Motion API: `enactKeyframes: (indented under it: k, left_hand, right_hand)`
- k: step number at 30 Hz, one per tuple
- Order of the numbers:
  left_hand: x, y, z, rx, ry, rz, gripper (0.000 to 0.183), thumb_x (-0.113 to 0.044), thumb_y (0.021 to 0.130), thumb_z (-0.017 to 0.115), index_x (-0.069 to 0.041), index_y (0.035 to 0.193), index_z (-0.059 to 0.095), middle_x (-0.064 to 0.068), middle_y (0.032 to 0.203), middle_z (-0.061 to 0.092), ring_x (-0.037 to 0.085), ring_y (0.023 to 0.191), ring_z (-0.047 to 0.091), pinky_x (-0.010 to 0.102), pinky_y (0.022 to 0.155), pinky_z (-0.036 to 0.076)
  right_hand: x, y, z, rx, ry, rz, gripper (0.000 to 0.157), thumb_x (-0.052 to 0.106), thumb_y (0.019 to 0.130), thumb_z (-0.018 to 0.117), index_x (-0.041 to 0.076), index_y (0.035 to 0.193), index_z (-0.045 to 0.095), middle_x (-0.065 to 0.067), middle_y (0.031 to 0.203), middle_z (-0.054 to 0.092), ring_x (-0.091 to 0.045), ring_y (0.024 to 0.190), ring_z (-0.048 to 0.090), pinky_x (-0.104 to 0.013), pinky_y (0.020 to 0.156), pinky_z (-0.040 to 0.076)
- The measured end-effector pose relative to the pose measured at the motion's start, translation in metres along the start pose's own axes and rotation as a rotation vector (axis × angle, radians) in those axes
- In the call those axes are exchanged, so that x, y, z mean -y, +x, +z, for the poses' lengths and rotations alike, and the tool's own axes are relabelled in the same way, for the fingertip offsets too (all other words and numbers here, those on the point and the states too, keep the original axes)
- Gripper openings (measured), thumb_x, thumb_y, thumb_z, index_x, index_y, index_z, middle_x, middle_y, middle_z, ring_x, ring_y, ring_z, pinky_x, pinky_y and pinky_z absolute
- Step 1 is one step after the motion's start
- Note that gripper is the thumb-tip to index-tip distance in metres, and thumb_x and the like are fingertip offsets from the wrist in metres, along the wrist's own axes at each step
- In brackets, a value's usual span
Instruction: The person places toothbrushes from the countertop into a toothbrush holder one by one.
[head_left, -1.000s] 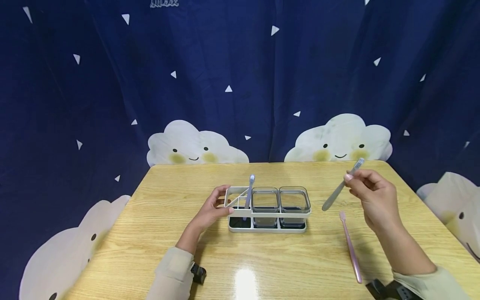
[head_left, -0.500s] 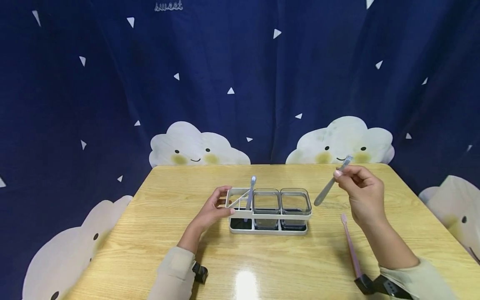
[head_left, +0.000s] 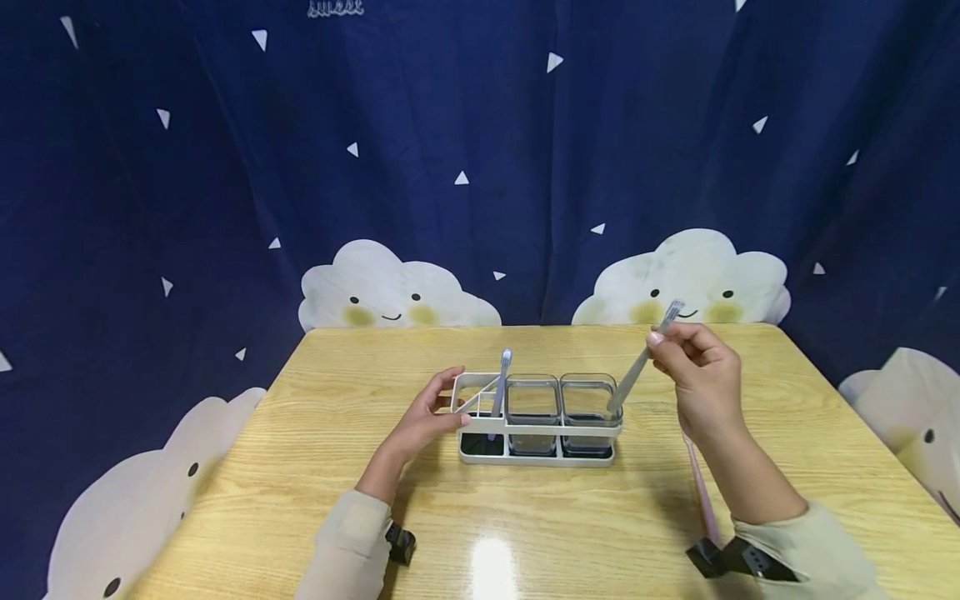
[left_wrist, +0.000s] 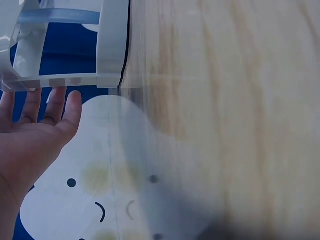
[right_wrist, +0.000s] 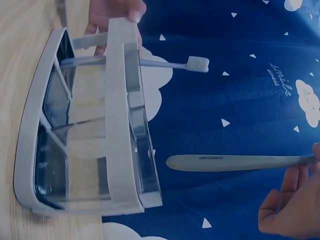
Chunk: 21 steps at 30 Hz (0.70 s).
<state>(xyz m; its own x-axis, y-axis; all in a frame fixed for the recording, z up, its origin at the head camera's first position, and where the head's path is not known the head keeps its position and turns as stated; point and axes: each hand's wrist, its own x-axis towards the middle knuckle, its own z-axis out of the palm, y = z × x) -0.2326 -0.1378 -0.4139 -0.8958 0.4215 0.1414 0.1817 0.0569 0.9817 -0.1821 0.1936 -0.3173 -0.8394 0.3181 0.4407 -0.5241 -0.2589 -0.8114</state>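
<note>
A white toothbrush rack stands on the table, with two clear square cups, the left cup and the right cup, set side by side in it. My left hand grips the rack's left end, thumb at the front rail. One bluish-purple toothbrush stands upright in the divided left section. My right hand pinches a grey toothbrush near its neck, bristles up and handle slanting down left. In the head view its handle end overlaps the right cup's rim; the right wrist view shows it above the cups.
A pink toothbrush lies on the wooden table beneath my right forearm, partly hidden by the wrist strap. Behind the table hangs a dark blue curtain printed with clouds and white triangles.
My right hand has carried the grey toothbrush left, from beside the rack to the right cup's rim. The left hand keeps its grip on the rack's end.
</note>
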Motion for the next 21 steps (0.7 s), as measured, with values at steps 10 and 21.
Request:
enactKeyframes:
  k: [10,21]
  left_hand:
    - [-0.002,0.001,-0.001,0.025,0.001,-0.011,0.071,-0.001,0.082,0.064,-0.002,0.143,0.029,0.024,0.137,0.032,0.045,0.122,0.033,0.038,0.088,0.042]
    - [0.002,0.002,0.001,0.014,-0.067,-0.003,0.072,0.005,0.081,0.063,0.000,0.143,0.027,0.027,0.135,0.033,0.038,0.116,0.040,0.033,0.083,0.045]
  right_hand:
    - [-0.010,0.001,0.017,0.008,0.044,0.082,0.016,-0.008,0.084,0.061,0.006,0.076,0.063,-0.004,0.082,0.065,-0.009,0.067,0.060,-0.019,0.060,0.049]
    - [-0.018,-0.004,0.042,0.027,0.104,0.135,0.024,-0.010,0.085,0.058,0.010,0.075,0.063,-0.002,0.083,0.065,-0.009,0.066,0.059,-0.021,0.060,0.047]
